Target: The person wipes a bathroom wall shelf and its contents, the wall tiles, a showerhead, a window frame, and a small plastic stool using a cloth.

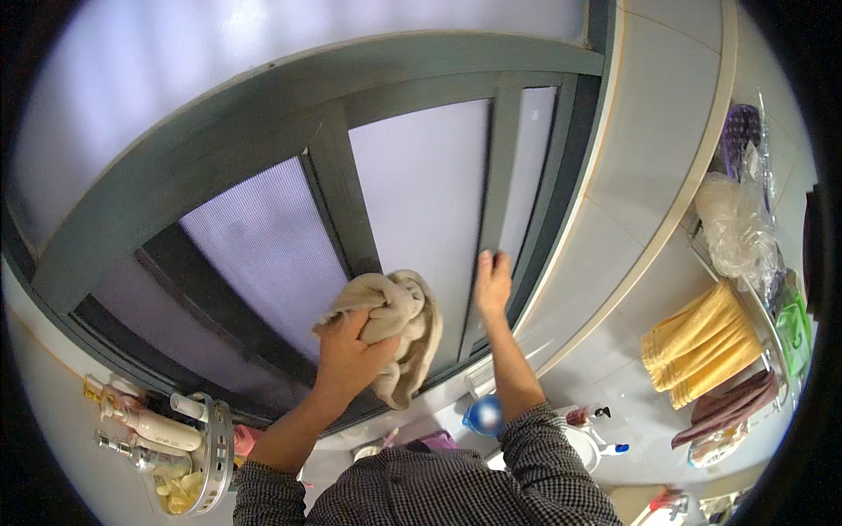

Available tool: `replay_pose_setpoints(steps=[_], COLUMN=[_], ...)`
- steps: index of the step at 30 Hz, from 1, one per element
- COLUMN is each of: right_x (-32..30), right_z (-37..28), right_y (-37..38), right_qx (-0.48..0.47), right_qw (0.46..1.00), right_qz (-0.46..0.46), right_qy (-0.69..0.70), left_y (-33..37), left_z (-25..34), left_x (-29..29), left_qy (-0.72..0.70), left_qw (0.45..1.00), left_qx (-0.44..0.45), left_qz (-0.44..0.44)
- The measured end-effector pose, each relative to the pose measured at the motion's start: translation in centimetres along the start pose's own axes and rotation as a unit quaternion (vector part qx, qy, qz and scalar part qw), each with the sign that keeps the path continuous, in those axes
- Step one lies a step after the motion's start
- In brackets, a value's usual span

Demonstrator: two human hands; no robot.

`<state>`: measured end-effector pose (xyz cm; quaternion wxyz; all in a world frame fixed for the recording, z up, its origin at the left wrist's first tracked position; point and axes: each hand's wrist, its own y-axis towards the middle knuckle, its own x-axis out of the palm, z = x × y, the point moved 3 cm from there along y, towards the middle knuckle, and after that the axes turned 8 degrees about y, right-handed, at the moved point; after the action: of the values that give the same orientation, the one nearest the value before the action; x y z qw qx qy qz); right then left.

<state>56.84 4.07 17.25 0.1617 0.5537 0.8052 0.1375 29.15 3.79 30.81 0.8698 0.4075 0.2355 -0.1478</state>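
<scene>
Clenching the cloth (417,337) at the window (421,175), six o'clock, is the left hand (349,355); at four, the right hand (494,285) curls, hold unclear. Work looks unfinished; progress doesn't show.

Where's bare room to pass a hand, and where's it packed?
Free: the wide plain pane, above the beige cloth in the left hand and left of the right hand; also the tiled strip right of the grey window frame. Crowded: the corner shelf, packed with bottles, and the right side, with a yellow towel and plastic bags.
</scene>
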Motion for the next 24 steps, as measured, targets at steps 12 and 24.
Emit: replay_pose_setpoints(steps=[12, 24], right_x=[-2.0, -7.7], right_z=[-14.7, -20.6], right_y=[-9.1, 3.3], right_qx=[-0.046, -0.061], right_qw=[0.783, 0.785], right_qz=[-0.271, 0.052], right_qy=[0.558, 0.614], left_y=[6.0, 13.4], left_z=[4.7, 10.6], left_x=[2.5, -2.7], left_qy=[-0.034, 0.103], left_qw=[0.986, 0.947], left_qx=[0.135, 0.278], left_qz=[-0.096, 0.126])
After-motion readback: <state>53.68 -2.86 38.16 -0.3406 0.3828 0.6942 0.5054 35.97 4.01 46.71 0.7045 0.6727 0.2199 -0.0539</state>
